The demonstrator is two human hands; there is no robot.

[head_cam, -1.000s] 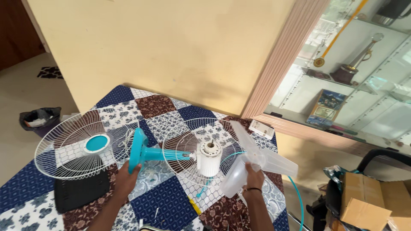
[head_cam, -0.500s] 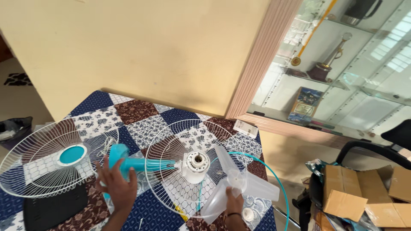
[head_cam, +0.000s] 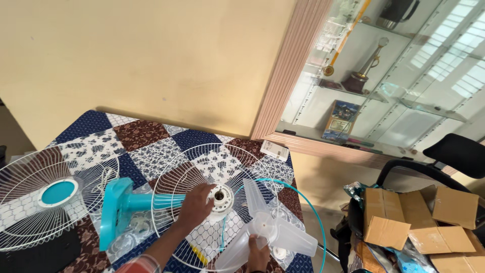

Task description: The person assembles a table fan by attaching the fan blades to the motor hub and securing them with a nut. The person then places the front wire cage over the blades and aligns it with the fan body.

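A translucent fan blade (head_cam: pixel 268 230) is held near the front edge of the worktop (head_cam: pixel 146 134), just right of the white motor housing (head_cam: pixel 221 196). It is gripped from below by the right hand (head_cam: pixel 257 253), whose fingers are wrapped around the lower part of the blade hub. The left hand (head_cam: pixel 194 205) is laid against the motor housing, its fingers curled loosely about the housing's side; whether they clamp it cannot be told. The housing is seated at the centre of a white wire rear guard (head_cam: pixel 212 199), from which a teal stand (head_cam: pixel 118 210) is extended to the left. A teal ring (head_cam: pixel 308 212) is seen curving behind the blade. Farther left, a second wire guard (head_cam: pixel 48 199) with a teal centre cap is laid flat on the patchwork cloth. Cardboard boxes (head_cam: pixel 419 222) are piled to the right, off the worktop.
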